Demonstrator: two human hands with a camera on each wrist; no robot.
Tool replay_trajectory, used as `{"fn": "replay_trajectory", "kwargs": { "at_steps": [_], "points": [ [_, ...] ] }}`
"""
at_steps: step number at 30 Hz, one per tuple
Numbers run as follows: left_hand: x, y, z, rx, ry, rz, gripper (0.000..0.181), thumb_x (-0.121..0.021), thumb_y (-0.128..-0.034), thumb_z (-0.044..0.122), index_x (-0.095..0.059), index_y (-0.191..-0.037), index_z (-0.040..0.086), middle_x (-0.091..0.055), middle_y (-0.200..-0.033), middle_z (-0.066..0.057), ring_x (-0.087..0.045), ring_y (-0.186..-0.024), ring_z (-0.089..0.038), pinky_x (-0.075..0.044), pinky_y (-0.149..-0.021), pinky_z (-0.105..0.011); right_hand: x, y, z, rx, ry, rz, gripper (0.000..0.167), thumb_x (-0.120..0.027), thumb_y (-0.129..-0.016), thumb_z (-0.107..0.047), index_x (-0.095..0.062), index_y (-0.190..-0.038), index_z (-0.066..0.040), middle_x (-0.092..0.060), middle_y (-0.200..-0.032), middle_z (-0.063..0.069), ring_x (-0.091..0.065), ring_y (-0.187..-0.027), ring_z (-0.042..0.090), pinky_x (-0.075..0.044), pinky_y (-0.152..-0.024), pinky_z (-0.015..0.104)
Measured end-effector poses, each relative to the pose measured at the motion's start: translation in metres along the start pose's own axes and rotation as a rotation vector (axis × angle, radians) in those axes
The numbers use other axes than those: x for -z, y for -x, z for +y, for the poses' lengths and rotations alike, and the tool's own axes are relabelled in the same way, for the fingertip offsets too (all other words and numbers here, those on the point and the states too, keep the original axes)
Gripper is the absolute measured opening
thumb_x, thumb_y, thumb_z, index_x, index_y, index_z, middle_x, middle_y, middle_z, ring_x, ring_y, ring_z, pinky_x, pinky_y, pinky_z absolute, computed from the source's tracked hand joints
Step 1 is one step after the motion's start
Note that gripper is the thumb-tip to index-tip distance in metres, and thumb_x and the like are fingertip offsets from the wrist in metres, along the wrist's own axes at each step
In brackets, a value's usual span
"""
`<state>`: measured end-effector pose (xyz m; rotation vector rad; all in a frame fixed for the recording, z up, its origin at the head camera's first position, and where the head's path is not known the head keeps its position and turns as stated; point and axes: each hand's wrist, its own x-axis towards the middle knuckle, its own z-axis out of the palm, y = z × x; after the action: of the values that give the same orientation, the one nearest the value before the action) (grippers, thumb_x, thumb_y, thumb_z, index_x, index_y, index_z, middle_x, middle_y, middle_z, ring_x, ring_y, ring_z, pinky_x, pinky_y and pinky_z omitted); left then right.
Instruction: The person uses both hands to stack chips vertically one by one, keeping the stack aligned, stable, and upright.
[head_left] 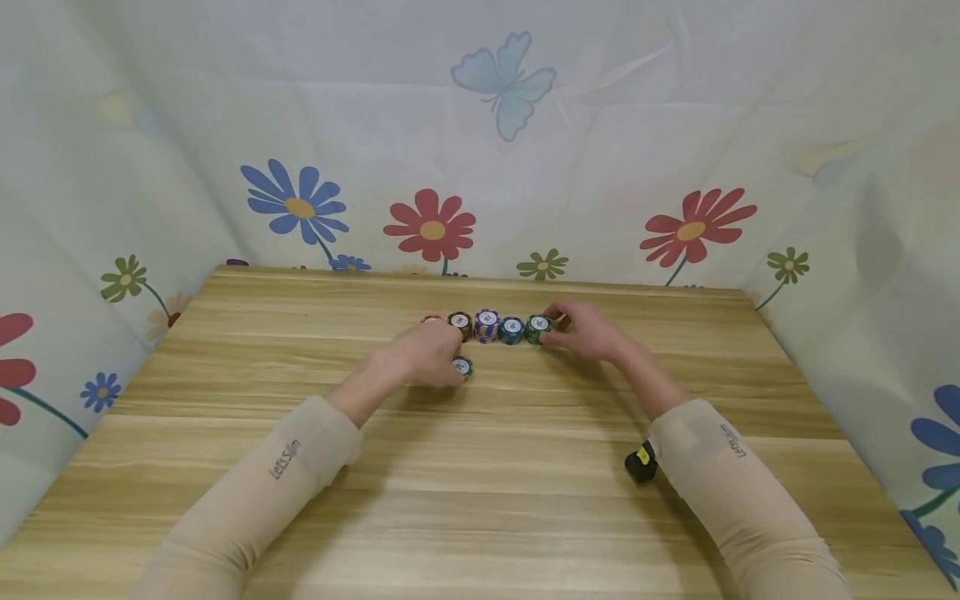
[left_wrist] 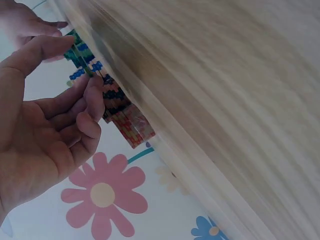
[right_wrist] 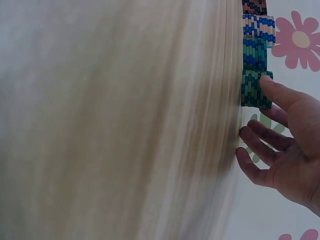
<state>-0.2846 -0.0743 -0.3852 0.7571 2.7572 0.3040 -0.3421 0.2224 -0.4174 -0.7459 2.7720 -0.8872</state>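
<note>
A row of poker chip stacks runs along the back of the table. From the left come a red stack (left_wrist: pixel 134 126), mostly hidden behind my left hand in the head view, a dark brown stack (head_left: pixel 460 322), a taller blue stack (head_left: pixel 487 323), a blue-green stack (head_left: pixel 512 330) and a green stack (head_left: pixel 538 327). In front of the row, my left hand (head_left: pixel 426 354) pinches a green poker chip (head_left: pixel 463 367) between thumb and fingertips. My right hand (head_left: pixel 588 331) holds the green stack at its right side with thumb and index finger, the other fingers loosely bent.
A small black object with a yellow label (head_left: pixel 641 463) lies on the wooden table (head_left: pixel 480 517) beside the right sleeve. Behind the table's back edge hangs a white curtain (head_left: pixel 360 108) printed with flowers and a butterfly.
</note>
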Motion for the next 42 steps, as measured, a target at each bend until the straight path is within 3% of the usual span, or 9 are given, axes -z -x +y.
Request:
{"fn": "replay_trajectory", "kwargs": {
  "at_steps": [5,11,18,34,42],
  "points": [
    [0.002,-0.003,0.005,-0.009,0.043,0.056,0.017,-0.076,-0.0835,0.023,-0.064,-0.083,0.011,-0.061,-0.075,-0.001,-0.054,-0.063,-0.015,-0.042,-0.057,-0.029,-0.002,0.000,0.000,0.014,-0.001,0.003,0.036,-0.076,-0.094,-0.016,-0.064,-0.120,0.007,-0.067,-0.116,0.022,-0.066,-0.105,0.035,-0.051,-0.092,0.049],
    [0.001,-0.011,0.009,-0.076,0.042,0.160,0.026,-0.081,-0.0858,0.025,-0.064,-0.097,0.008,-0.062,-0.087,-0.002,-0.056,-0.076,-0.017,-0.047,-0.067,-0.029,-0.003,0.000,0.000,0.018,0.012,0.009,0.037,-0.077,-0.094,-0.016,-0.064,-0.120,0.007,-0.067,-0.115,0.021,-0.065,-0.106,0.036,-0.050,-0.094,0.050],
    [0.003,-0.019,0.021,-0.067,0.045,0.210,0.034,-0.081,-0.0869,0.029,-0.065,-0.108,0.008,-0.062,-0.096,-0.001,-0.058,-0.084,-0.017,-0.051,-0.074,-0.028,-0.004,0.001,0.004,0.027,0.023,0.019,0.038,-0.079,-0.093,-0.016,-0.064,-0.121,0.006,-0.068,-0.113,0.020,-0.065,-0.106,0.035,-0.050,-0.096,0.050],
    [0.006,-0.050,0.032,-0.097,0.049,0.251,0.026,-0.080,-0.0853,0.026,-0.067,-0.100,0.007,-0.064,-0.093,0.000,-0.058,-0.083,-0.016,-0.049,-0.074,-0.027,-0.005,0.002,0.005,0.036,0.034,0.037,0.037,-0.081,-0.091,-0.014,-0.066,-0.119,0.006,-0.069,-0.111,0.021,-0.065,-0.104,0.036,-0.050,-0.094,0.051],
    [0.007,-0.058,0.033,-0.065,0.015,0.255,0.026,-0.080,-0.0852,0.029,-0.067,-0.098,0.010,-0.062,-0.094,0.001,-0.057,-0.085,-0.015,-0.048,-0.076,-0.029,-0.004,0.000,0.003,0.036,0.117,0.036,0.038,-0.081,-0.089,-0.014,-0.067,-0.117,0.008,-0.070,-0.109,0.022,-0.066,-0.104,0.036,-0.050,-0.093,0.051]
  ]
}}
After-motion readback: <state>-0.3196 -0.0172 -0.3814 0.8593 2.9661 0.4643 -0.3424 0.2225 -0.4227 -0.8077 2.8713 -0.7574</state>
